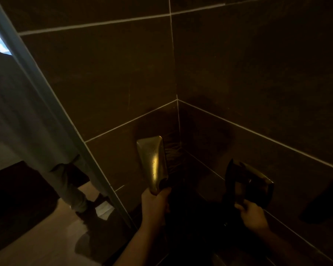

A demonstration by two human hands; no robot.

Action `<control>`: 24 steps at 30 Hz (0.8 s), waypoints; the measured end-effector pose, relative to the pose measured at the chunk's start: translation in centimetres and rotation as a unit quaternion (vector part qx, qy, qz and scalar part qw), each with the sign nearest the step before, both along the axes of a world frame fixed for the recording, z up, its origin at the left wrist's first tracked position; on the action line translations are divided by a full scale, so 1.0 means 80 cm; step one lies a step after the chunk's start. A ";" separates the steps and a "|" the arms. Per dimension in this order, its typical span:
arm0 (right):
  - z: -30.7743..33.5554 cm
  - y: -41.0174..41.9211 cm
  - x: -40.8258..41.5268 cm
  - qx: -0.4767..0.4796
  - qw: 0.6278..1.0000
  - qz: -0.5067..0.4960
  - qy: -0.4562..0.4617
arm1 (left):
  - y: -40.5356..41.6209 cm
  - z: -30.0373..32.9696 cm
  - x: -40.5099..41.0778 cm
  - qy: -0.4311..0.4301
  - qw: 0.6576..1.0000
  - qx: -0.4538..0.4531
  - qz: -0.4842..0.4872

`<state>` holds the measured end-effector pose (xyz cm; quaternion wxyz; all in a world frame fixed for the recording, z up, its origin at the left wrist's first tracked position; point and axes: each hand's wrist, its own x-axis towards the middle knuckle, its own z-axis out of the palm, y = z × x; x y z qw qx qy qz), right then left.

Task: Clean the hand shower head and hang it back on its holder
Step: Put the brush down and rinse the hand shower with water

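L hand (155, 203) grips the handle of the flat, wedge-shaped chrome shower head (153, 160) — spray hits dark tiles (104, 89) at 1 o'clock. R hand (252, 215) at 3 o'clock, fingers curled round a dark lever fitting (248, 181) — dim.

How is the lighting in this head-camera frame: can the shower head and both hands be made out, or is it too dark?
Head view: very dim with a brown cast. The hand shower head catches a warm glint and reads clearly, and the left hand gripping it is visible. The right hand holds a dark fixture that nearly merges with shadow. Grout lines bow slightly from wide-angle distortion.
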<state>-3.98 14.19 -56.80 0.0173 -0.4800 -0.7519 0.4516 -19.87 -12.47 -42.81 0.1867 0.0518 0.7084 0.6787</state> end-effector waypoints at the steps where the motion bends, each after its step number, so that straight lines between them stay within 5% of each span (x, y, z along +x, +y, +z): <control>1: 0.000 0.000 0.001 0.004 1.000 -0.001 0.000 | 0.000 0.000 -0.001 -0.001 1.000 -0.001 0.001; 24: 0.004 -0.009 0.004 0.071 0.996 0.013 -0.044 | 0.011 -0.007 -0.021 -0.036 0.999 -0.013 -0.003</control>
